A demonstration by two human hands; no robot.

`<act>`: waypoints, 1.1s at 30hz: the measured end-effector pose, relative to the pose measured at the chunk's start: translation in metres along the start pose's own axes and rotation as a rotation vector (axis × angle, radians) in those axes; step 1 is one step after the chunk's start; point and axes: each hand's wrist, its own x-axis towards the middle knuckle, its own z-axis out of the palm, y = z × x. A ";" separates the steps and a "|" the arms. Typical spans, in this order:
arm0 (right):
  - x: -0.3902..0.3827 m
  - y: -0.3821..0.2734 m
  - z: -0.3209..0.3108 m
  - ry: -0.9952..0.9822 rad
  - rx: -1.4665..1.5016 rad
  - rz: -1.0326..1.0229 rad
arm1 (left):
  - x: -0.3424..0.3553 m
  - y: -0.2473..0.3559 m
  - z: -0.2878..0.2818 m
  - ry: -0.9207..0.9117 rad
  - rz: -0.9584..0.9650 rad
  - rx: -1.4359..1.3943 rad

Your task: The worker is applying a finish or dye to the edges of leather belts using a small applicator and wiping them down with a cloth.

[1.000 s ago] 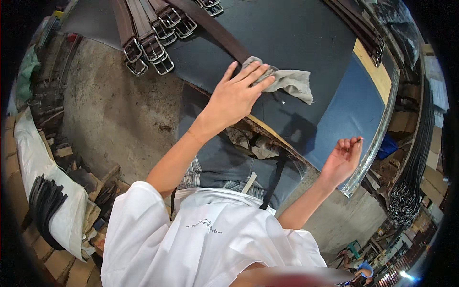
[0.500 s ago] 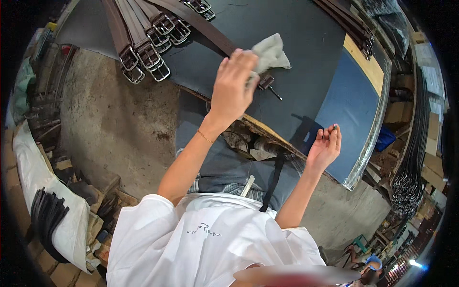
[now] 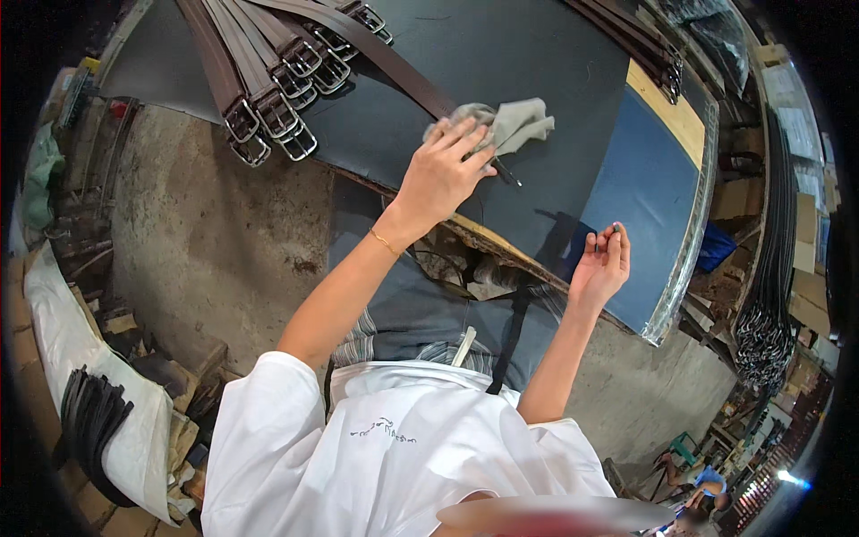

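Since the earlier frame, our grey cloth has slid over the brown belt's end, where our left hand grasps it under the fingers, wiping seemingly unfinished; our right hand is curled, its content unclear, and which buckled belts left of the fingers are done, we cannot tell.

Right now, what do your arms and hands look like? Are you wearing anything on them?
The left hand and right hand have no gloves on. The left arm has a thin, gold-coloured bracelet near the wrist; I can't see one on the right arm. The sleeves are white, loose and short, so both forearms are uncovered.
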 end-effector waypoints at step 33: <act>0.000 0.001 -0.008 -0.018 -0.040 -0.040 | 0.053 -0.066 -0.029 -0.528 0.178 -0.271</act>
